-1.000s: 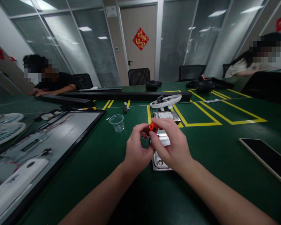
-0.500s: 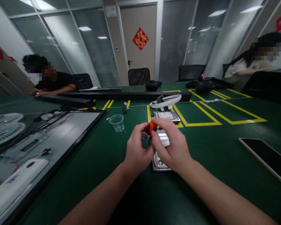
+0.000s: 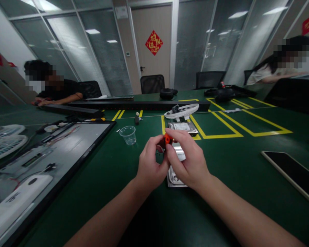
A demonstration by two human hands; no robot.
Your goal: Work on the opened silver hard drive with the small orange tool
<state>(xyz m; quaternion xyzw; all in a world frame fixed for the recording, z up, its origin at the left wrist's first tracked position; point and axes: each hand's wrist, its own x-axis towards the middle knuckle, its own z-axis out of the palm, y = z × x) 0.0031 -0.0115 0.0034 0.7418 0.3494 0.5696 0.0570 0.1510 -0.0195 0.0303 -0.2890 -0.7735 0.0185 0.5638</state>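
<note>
Both my hands meet in the middle of the view, above the table. A small orange-and-black object (image 3: pixel 168 138) is pinched between their fingertips; its kind I cannot make out, though a round dark spot shows on its near end. My left hand (image 3: pixel 151 161) has its fingers curled around the object's left side. From the right, the thumb and forefinger of my right hand (image 3: pixel 187 159) press on it. Beneath my hands lies a silver hard drive (image 3: pixel 173 180), partly covered by the right one. Just beyond is a second hard drive (image 3: pixel 184 127).
A clear plastic cup (image 3: pixel 128 135) stands left of my hands. Behind the drives lies a white fan grille (image 3: pixel 186 111). A black-framed panel (image 3: pixel 92 137) with parts on it fills the left side, and a phone-like slab (image 3: pixel 293 171) lies right. Two people sit across the table.
The orange-and-black object has turned slightly between my fingertips, so its round dark spot faces me more. Both hands stay in nearly the same place.
</note>
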